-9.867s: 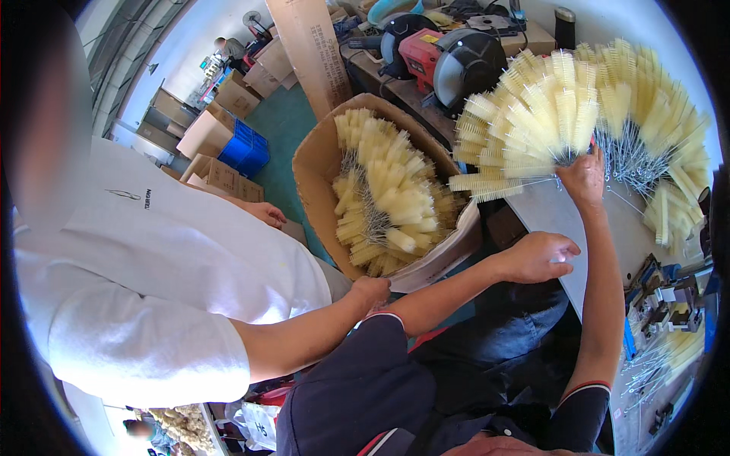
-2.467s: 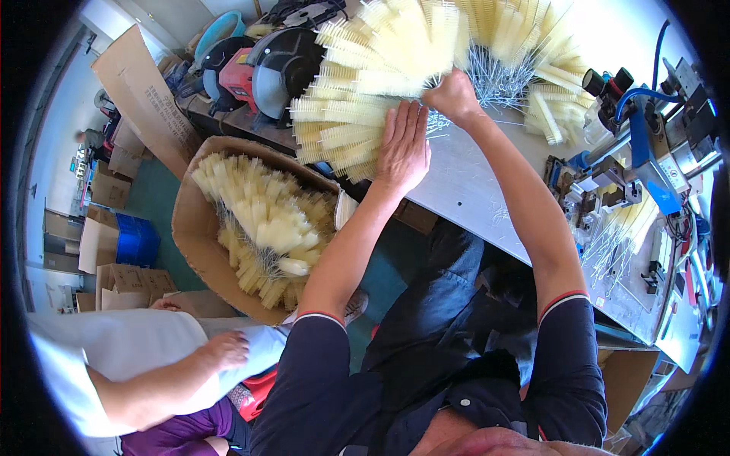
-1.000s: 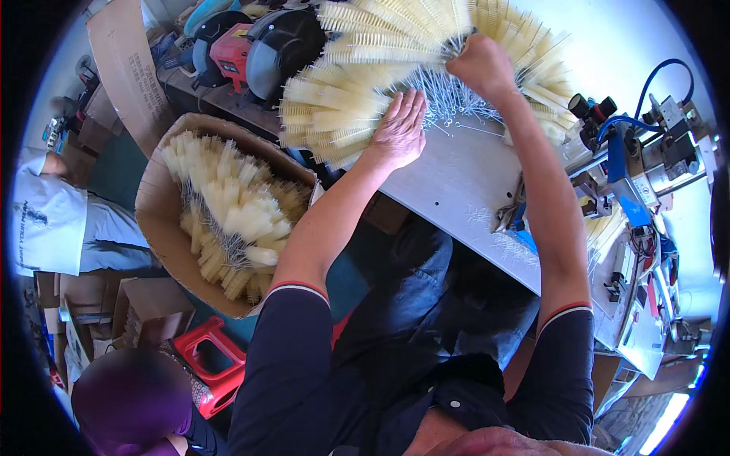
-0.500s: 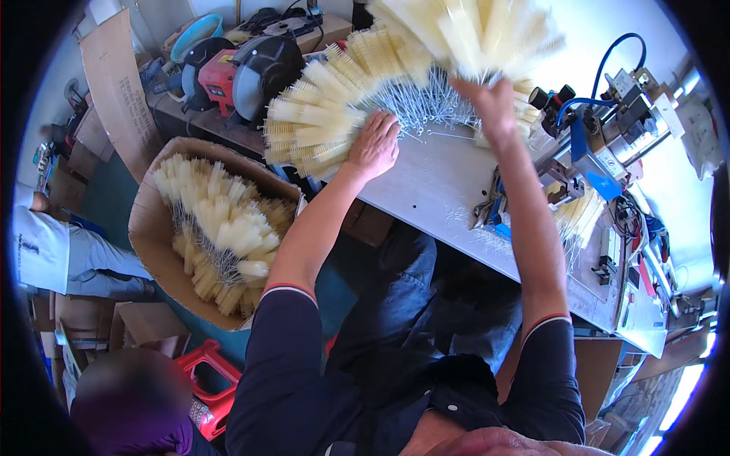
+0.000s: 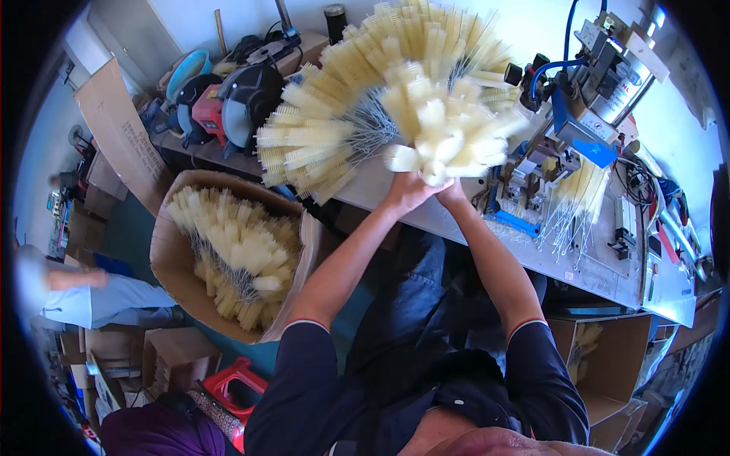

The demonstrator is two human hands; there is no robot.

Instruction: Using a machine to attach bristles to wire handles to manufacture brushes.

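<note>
Close together near the table's front edge, my left hand (image 5: pixel 409 191) and my right hand (image 5: pixel 452 193) are closed around the lower part of a bunch of bottle brushes (image 5: pixel 445 125). Their pale cream bristle heads fan upward and outward, partly hiding my fingers. Behind and to the left, a big curved pile of similar brushes (image 5: pixel 304 140) lies on the table, its thin wire stems with looped ends pointing inward.
A metal machine (image 5: pixel 601 99) with blue hoses stands at the right, more brushes (image 5: pixel 582 201) beside it. On the left are a cardboard box (image 5: pixel 171 262) of brushes and a red bench grinder (image 5: pixel 209 118). A red stool (image 5: pixel 232 387) and another person (image 5: pixel 163 429) are at lower left.
My right hand has brought a bunch of brushes from the back of the table toward me. My left hand has left the pile and joined it on the bunch. The view has shifted slightly.
</note>
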